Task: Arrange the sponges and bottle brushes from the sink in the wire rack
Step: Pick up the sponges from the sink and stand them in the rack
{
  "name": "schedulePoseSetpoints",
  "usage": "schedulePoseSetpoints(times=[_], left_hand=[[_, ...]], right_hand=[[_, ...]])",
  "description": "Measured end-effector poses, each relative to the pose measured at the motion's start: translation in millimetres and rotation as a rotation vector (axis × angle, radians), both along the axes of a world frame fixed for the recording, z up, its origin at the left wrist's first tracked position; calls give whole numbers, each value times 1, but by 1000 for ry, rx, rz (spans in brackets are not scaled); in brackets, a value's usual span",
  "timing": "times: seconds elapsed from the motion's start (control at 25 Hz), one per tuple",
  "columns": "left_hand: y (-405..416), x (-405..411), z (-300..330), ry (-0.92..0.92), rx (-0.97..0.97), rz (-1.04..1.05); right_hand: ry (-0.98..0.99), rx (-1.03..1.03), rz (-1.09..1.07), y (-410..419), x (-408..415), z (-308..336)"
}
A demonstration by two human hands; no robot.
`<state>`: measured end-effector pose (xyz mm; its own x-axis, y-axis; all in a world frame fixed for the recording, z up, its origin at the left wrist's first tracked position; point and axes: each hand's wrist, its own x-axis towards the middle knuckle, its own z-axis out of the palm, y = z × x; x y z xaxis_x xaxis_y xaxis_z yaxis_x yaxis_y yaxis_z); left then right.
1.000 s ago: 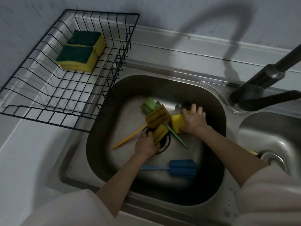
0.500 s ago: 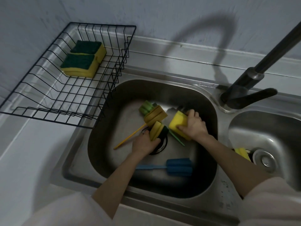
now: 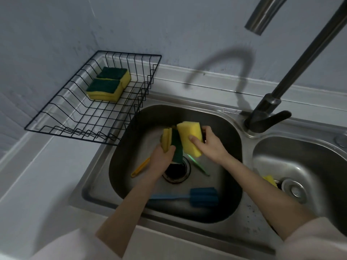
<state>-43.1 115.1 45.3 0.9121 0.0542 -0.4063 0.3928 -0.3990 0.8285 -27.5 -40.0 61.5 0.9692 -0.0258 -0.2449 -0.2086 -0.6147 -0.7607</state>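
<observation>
- One sponge is gripped by the right hand, thumb across the yellow face and fingers curled behind it, so it's held clear of the basin.
- Another sponge is clamped in the left hand, stood on edge with the green pad toward the first (probably so both go over in one trip).
- Both are held touching above the drain, inside the sink.
- Two sponges are already laid side by side at the back of the rack, leaving the front free, likely for the rest.
- A blue brush is left on the basin floor, and yellow and green handles too.
</observation>
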Motion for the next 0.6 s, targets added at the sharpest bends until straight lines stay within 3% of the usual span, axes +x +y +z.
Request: schedulePoseSetpoints(times=[0.28, 0.6], left_hand=[[4, 5, 38, -104, -98, 63], [20, 0, 73, -232, -89, 34]], right_hand=[[-167, 268, 33, 6, -8, 42], [-208, 287, 115, 18, -12, 83]])
